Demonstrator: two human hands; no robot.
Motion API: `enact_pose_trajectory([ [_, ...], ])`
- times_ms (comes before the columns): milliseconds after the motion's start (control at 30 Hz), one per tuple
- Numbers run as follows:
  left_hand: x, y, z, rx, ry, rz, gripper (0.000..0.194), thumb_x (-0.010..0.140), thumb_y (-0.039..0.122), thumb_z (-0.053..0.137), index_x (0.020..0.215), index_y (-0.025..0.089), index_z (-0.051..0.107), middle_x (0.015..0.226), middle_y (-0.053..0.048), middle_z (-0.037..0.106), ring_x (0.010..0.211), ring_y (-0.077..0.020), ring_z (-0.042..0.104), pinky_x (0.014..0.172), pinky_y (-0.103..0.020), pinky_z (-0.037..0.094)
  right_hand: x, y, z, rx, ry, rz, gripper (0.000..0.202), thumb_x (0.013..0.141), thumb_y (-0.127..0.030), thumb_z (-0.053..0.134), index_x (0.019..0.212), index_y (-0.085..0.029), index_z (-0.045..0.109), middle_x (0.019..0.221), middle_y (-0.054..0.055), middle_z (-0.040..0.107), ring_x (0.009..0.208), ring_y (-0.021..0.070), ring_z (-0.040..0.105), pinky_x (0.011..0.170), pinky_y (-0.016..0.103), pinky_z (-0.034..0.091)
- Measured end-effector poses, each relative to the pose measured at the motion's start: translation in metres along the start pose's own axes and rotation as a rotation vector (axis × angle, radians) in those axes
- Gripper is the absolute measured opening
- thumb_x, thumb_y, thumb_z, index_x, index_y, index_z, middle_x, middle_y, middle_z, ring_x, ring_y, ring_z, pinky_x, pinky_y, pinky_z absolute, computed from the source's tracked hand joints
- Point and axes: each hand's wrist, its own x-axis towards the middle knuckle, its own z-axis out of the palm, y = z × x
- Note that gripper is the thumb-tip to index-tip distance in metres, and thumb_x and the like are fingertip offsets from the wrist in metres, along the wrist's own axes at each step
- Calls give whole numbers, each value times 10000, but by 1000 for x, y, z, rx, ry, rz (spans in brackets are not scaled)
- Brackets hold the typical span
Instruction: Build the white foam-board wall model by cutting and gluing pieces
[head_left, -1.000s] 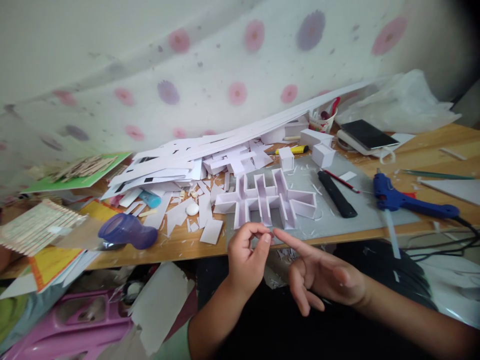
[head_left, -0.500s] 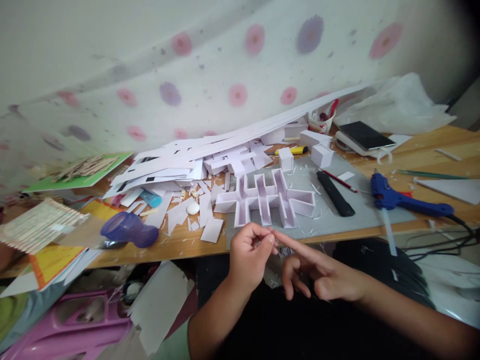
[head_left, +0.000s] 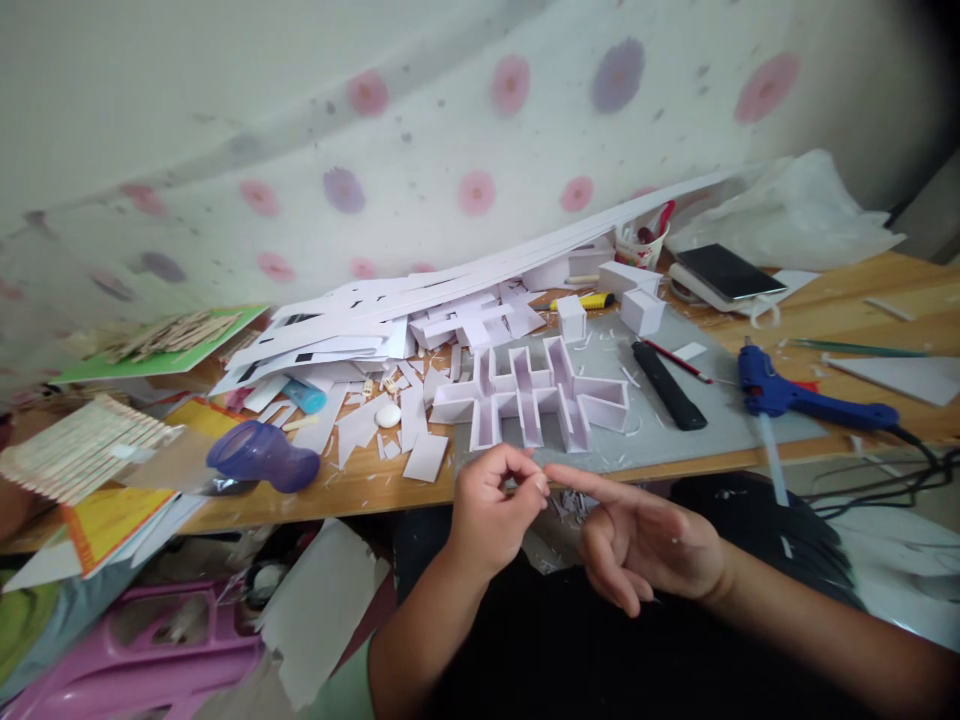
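My left hand (head_left: 491,512) hovers just in front of the wooden table's front edge (head_left: 322,498), thumb and forefinger pinched together; nothing shows between them. My right hand (head_left: 649,545) is beside it with fingers spread and empty, its forefinger stretched out to touch the left fingertips. Just beyond both hands a white foam-board model (head_left: 534,395) of joined open cells stands on a grey cutting mat (head_left: 720,425).
On the mat lie a black knife (head_left: 669,372), a red pencil (head_left: 679,360), two white cubes (head_left: 571,317) and a blue glue gun (head_left: 795,395). White board scraps (head_left: 360,340) pile up at left beside a purple plastic piece (head_left: 259,457). A phone (head_left: 722,270) lies far right.
My right hand's lower fingers curled in, then spread again, while its forefinger stayed at the left fingertips. The left hand kept its pinch. The view shifted slightly.
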Motion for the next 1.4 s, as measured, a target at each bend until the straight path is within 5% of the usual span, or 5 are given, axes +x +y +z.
enact_pose_trajectory([
  [200, 0, -3, -3, 398, 92, 368, 155, 722, 80, 538, 625, 200, 542, 568, 52, 589, 523, -87, 545, 929, -427, 520, -1, 1, -2, 20, -4, 5, 931, 741, -669, 585, 1464, -154, 305, 596, 16, 673, 373, 81, 399, 445, 216, 337],
  [533, 3, -9, -8, 561, 153, 475, 181, 717, 50, 515, 622, 204, 533, 574, 46, 582, 563, -107, 555, 933, -417, 503, -2, 3, -3, 36, 3, 8, 903, 747, -651, 586, 1448, -134, 346, 585, 24, 663, 361, 80, 390, 426, 218, 322],
  [667, 4, -11, -14, 464, 222, 364, 144, 757, 92, 548, 670, 203, 578, 606, 39, 615, 569, -110, 575, 940, -422, 502, -4, 3, -4, 9, 59, -1, 911, 750, -682, 553, 1443, -127, 353, 570, 9, 640, 366, 74, 388, 427, 218, 324],
  [900, -5, -16, -5, 130, 16, 98, 92, 812, 220, 602, 887, 188, 643, 771, -43, 714, 704, -156, 668, 870, -375, 545, -3, 3, -7, 14, 30, 4, 941, 738, -723, 533, 1459, -156, 321, 575, 2, 639, 373, 82, 385, 454, 232, 337],
  [1400, -3, -11, 3, 94, 89, -11, 114, 742, 140, 536, 644, 196, 529, 523, 52, 519, 536, -111, 530, 851, -374, 523, 3, 0, 3, -61, 3, -30, 822, 795, -582, 605, 1450, -155, 350, 695, 57, 708, 403, 65, 414, 405, 171, 308],
])
